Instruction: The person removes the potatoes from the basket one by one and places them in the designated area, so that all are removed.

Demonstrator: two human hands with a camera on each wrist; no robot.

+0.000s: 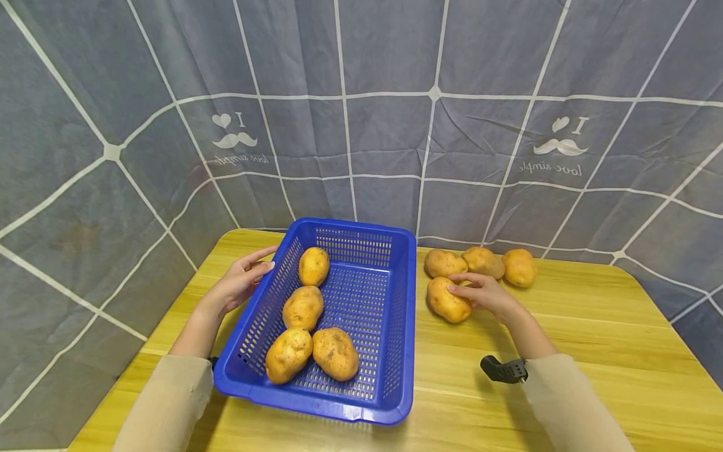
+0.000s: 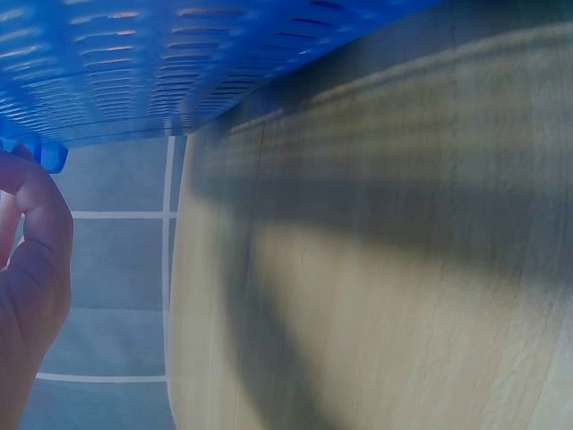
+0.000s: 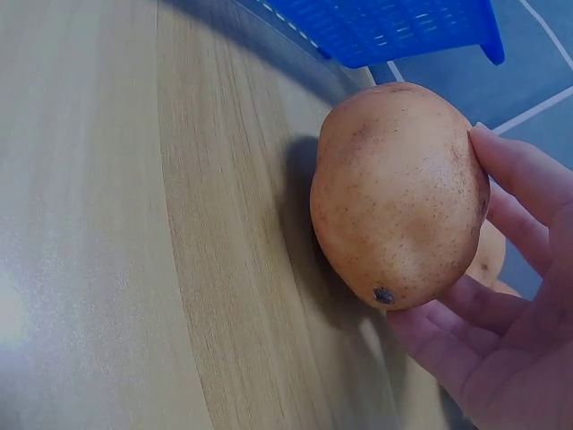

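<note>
A blue plastic basket [image 1: 401, 402] with slotted walls stands on the table, several potatoes [image 1: 303, 307] lying in its left and near part. At its left rim is my left hand [image 1: 240, 282], thumb and fingertips on the edge; the left wrist view shows a bent finger [image 2: 40, 215] right at the rim. To the right of the basket, my right hand [image 1: 488, 295] grips a potato [image 1: 448, 301] between thumb and fingers. Seen from the right wrist, this potato [image 3: 398, 197] has a dark spot at one end and sits close over the tabletop.
Three more potatoes [image 1: 480, 260] lie in a row behind the gripped one, near the table's back edge. A grey curtain [image 1: 384, 138] with white lines hangs behind and to the left of the wooden table [image 1: 599, 326]. A black strap piece [image 1: 503, 369] sticks out at the right sleeve.
</note>
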